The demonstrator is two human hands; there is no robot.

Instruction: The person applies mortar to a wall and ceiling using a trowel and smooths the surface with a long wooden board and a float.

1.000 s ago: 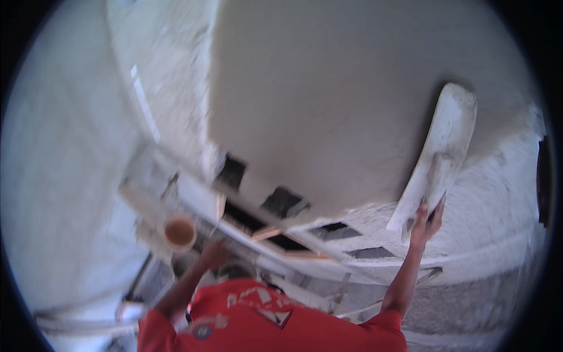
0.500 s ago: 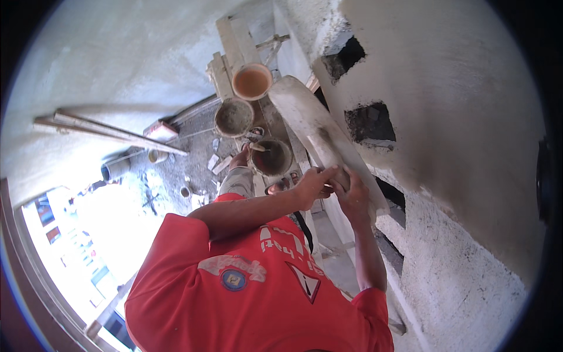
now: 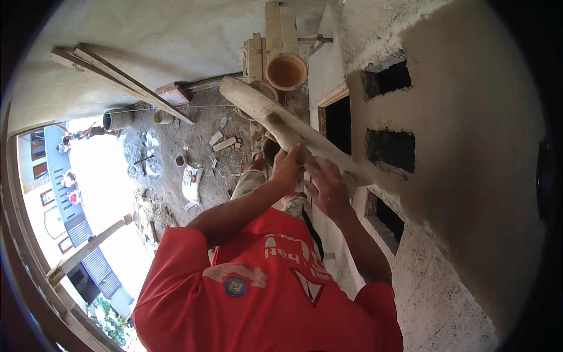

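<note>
My left hand (image 3: 287, 171) and my right hand (image 3: 329, 190) are close together, both closed around the handle of a long, pale plastering float (image 3: 264, 112). Smeared with grey mortar, the float slants from upper left to lower right, and its right end lies near the wall (image 3: 469, 152). Whether that end touches the wall I cannot tell. Beyond the float stands a bucket of brownish liquid (image 3: 287, 71). A second bucket (image 3: 264, 90) is mostly covered by the float. Near my feet a dark bucket (image 3: 270, 151) shows only in part.
Square openings (image 3: 390, 151) pierce the partly plastered wall at right. Planks (image 3: 273, 35) lie beyond the buckets. Long timbers (image 3: 126, 82) lean at upper left, and a thin string (image 3: 205, 106) crosses the space. Rubble and a white sack (image 3: 192, 183) lie on the ground below.
The float has swung left and lies flatter across the view, now covering part of the buckets. Both hands have moved slightly left with it. My view has shifted too.
</note>
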